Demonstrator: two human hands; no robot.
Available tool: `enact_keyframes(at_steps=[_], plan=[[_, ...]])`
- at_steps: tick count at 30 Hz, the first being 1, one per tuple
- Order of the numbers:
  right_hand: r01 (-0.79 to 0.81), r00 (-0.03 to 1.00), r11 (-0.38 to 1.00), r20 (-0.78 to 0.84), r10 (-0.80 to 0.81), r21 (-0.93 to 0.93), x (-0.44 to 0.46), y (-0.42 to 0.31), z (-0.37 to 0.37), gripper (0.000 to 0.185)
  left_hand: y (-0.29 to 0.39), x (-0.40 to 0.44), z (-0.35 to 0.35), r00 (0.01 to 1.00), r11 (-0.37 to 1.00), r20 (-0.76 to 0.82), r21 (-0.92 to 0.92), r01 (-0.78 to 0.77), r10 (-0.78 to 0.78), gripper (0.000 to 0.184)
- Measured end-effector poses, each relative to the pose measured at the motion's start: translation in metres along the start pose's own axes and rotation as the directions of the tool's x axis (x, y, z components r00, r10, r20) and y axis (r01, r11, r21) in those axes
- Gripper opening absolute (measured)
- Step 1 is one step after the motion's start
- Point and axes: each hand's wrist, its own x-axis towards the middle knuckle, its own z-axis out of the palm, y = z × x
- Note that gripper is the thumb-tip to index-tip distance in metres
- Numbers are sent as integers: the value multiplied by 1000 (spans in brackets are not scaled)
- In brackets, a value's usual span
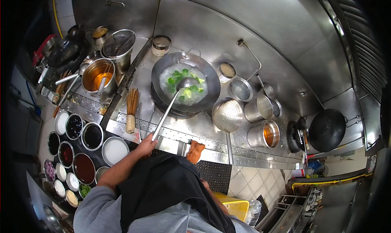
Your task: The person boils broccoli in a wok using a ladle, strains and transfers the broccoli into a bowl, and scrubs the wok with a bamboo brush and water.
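Observation:
My left hand (147, 145) is closed around the handle end of a long metal ladle (165, 117). The ladle's bowl rests among green broccoli florets (176, 74) in pale, bubbling liquid inside a large wok (209, 84), which sits on the stove. Beside my body, my right hand (205, 185) shows only in part past the dark apron; its fingers are hidden. An orange-brown cloth (195, 151) lies at the stove's front edge, between the two hands. Left of the wok stands a bamboo brush (132, 106).
A perforated strainer (227, 115) lies right of the wok, near metal pots (258, 108). At left are a pot of amber liquid (91, 76) and several seasoning containers (115, 150). A tap (254, 55) reaches from the back wall; a black wok (327, 130) stands far right.

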Motion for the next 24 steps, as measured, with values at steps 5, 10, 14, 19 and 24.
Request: enact_keyframes(at_steps=[5,10,14,19,24], plan=[[47,999,998,7,-46,-50,1,-1,0,47,-3,2,-1,1000,1000,17,-5,1,-1,28],[15,1000,997,-7,-16,-76,-10,-13,-2,47,0,0,-2,1000,1000,15,-6,-1,1,28],[6,1000,997,-10,-7,-72,-15,-20,0,47,-3,2,-1,1000,1000,18,-9,-1,1,27],[1,1000,999,16,-1,38,4,-1,3,46,-5,4,-1,1000,1000,17,-10,0,0,28],[37,998,998,43,-39,45,15,11,3,43,-2,1,-2,1000,1000,19,-7,0,0,24]])
